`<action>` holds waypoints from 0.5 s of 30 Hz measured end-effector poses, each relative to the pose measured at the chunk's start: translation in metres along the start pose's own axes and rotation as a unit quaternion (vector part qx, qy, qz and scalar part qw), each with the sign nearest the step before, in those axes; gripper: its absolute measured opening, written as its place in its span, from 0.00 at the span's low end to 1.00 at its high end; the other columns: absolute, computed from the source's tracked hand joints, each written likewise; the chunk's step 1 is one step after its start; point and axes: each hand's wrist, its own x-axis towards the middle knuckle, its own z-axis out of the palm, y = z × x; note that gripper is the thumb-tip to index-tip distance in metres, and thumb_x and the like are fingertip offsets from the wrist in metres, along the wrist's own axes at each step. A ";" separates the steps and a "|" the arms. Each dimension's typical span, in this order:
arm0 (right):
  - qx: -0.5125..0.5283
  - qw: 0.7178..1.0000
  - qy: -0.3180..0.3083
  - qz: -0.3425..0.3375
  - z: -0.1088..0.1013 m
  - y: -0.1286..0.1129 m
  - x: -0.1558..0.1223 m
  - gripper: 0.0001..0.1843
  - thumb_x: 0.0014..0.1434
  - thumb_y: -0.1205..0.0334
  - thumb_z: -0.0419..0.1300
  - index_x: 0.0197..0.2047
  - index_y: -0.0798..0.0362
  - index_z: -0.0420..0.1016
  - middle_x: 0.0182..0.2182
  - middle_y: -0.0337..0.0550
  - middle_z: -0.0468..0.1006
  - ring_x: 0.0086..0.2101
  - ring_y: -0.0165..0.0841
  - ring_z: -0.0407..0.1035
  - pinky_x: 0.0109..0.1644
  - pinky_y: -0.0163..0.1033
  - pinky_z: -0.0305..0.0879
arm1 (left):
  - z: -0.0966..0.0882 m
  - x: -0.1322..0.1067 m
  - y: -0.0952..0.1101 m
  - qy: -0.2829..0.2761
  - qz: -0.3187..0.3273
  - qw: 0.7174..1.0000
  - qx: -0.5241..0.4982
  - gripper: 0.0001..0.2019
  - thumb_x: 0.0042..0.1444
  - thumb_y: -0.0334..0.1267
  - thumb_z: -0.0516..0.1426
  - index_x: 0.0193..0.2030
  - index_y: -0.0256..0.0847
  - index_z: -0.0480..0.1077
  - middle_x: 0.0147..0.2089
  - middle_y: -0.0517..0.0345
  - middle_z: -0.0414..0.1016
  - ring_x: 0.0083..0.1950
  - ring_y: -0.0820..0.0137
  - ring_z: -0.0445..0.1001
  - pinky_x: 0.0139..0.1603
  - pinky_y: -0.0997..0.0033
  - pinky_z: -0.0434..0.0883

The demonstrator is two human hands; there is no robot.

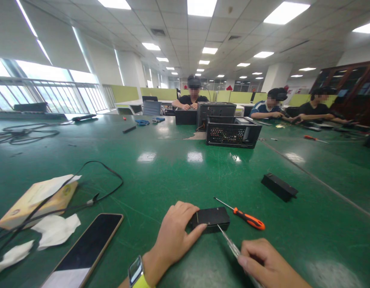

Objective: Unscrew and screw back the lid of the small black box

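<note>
My left hand (179,228) grips a small black rectangular box (213,216) by its left end, thumb along the near side and fingers over the far side. In my right hand (261,258) is a slim screwdriver with a clear handle (233,246), its fingers closed round it. The blade's tip meets the near edge of the box's top. Just right of the box lies a second screwdriver with an orange and black handle (249,219). Another black box of similar shape (279,187) rests farther off to the right.
A phone (85,248), crumpled tissues (57,230), a yellow carton (55,200) and a looping black cable (113,170) occupy the left side. Farther back stands an open black computer case (233,134). Several people (192,98) sit across the green table (161,176).
</note>
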 end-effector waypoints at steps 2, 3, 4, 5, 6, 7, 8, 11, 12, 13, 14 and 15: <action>0.019 1.000 -0.024 0.006 0.002 -0.012 0.007 0.23 0.62 0.44 0.49 0.23 0.51 0.60 0.22 0.36 0.63 0.28 0.32 0.62 0.35 0.35 0.59 | 0.000 0.001 0.000 0.002 0.002 1.000 -0.001 0.13 0.61 0.44 0.59 0.49 0.40 0.71 0.46 0.50 0.76 0.46 0.57 0.71 0.45 0.55 0.70; 0.032 0.999 -0.037 0.012 0.003 -0.017 0.011 0.23 0.62 0.43 0.49 0.23 0.51 0.59 0.22 0.35 0.61 0.27 0.31 0.61 0.33 0.34 0.58 | 0.000 0.001 0.001 0.002 0.003 1.000 -0.001 0.13 0.61 0.44 0.59 0.48 0.40 0.71 0.46 0.50 0.76 0.46 0.57 0.71 0.45 0.55 0.70; 0.046 0.998 -0.047 0.018 0.005 -0.022 0.015 0.24 0.61 0.43 0.49 0.23 0.51 0.58 0.21 0.34 0.60 0.27 0.30 0.60 0.32 0.34 0.57 | 0.000 0.001 0.001 0.002 0.003 1.000 -0.001 0.13 0.61 0.44 0.59 0.48 0.40 0.71 0.45 0.50 0.76 0.45 0.57 0.71 0.45 0.55 0.70; 0.060 0.996 -0.057 0.024 0.006 -0.025 0.018 0.23 0.61 0.43 0.50 0.23 0.51 0.58 0.21 0.34 0.60 0.26 0.30 0.59 0.31 0.33 0.56 | 0.000 0.001 0.001 0.003 0.002 1.000 -0.001 0.13 0.61 0.44 0.59 0.48 0.40 0.71 0.45 0.50 0.76 0.45 0.57 0.71 0.45 0.55 0.70; 0.072 0.995 -0.065 0.032 0.008 -0.026 0.021 0.22 0.60 0.43 0.51 0.23 0.50 0.58 0.21 0.34 0.60 0.26 0.29 0.59 0.29 0.33 0.56 | 0.000 0.001 0.001 0.003 0.001 1.000 -0.001 0.13 0.60 0.44 0.60 0.48 0.40 0.71 0.45 0.50 0.76 0.45 0.57 0.71 0.45 0.55 0.70; 0.083 0.993 -0.072 0.040 0.010 -0.027 0.024 0.21 0.60 0.44 0.52 0.24 0.50 0.59 0.21 0.34 0.61 0.25 0.29 0.59 0.29 0.33 0.55 | 0.000 0.001 0.001 0.003 -0.001 1.000 -0.002 0.13 0.60 0.44 0.60 0.48 0.40 0.71 0.45 0.50 0.76 0.45 0.57 0.72 0.45 0.55 0.70; 0.092 0.992 -0.078 0.047 0.012 -0.026 0.026 0.20 0.59 0.45 0.53 0.24 0.50 0.60 0.20 0.34 0.62 0.24 0.29 0.59 0.28 0.32 0.55 | 0.000 0.001 0.001 0.006 -0.002 1.000 -0.002 0.13 0.60 0.43 0.60 0.48 0.40 0.70 0.45 0.50 0.76 0.45 0.57 0.72 0.45 0.55 0.70; 0.095 0.990 -0.083 0.070 0.016 -0.021 0.025 0.16 0.58 0.50 0.55 0.25 0.51 0.62 0.18 0.32 0.62 0.23 0.28 0.58 0.26 0.32 0.53 | 0.001 -0.001 0.001 0.015 -0.004 1.000 -0.004 0.14 0.60 0.44 0.60 0.49 0.40 0.70 0.44 0.50 0.77 0.44 0.57 0.72 0.44 0.56 0.70; 0.084 0.990 -0.089 0.077 0.016 -0.019 0.023 0.14 0.56 0.52 0.57 0.24 0.51 0.62 0.18 0.32 0.61 0.23 0.28 0.57 0.26 0.32 0.51 | 0.001 -0.001 0.001 0.017 -0.005 1.000 -0.004 0.13 0.60 0.44 0.60 0.49 0.40 0.70 0.44 0.50 0.77 0.44 0.57 0.72 0.43 0.57 0.70; 0.069 0.989 -0.102 0.087 0.015 -0.018 0.019 0.13 0.54 0.56 0.58 0.23 0.51 0.62 0.18 0.31 0.60 0.22 0.27 0.55 0.26 0.32 0.50 | 0.001 -0.002 0.001 0.018 -0.004 1.000 -0.005 0.13 0.60 0.44 0.60 0.48 0.40 0.70 0.44 0.50 0.77 0.43 0.58 0.72 0.43 0.57 0.70; 0.054 0.987 -0.114 0.100 0.014 -0.016 0.015 0.12 0.51 0.59 0.59 0.21 0.52 0.61 0.17 0.31 0.59 0.22 0.26 0.54 0.25 0.32 0.48 | 0.001 -0.002 0.001 0.019 -0.003 1.000 -0.005 0.13 0.60 0.44 0.60 0.48 0.40 0.70 0.43 0.50 0.77 0.43 0.58 0.73 0.43 0.57 0.70; 0.037 0.985 -0.126 0.113 0.012 -0.015 0.010 0.12 0.49 0.63 0.60 0.19 0.52 0.61 0.17 0.30 0.58 0.22 0.26 0.53 0.25 0.32 0.46 | 0.001 -0.002 0.001 0.018 -0.002 1.000 -0.007 0.14 0.60 0.45 0.60 0.48 0.40 0.71 0.43 0.50 0.77 0.42 0.58 0.73 0.42 0.58 0.71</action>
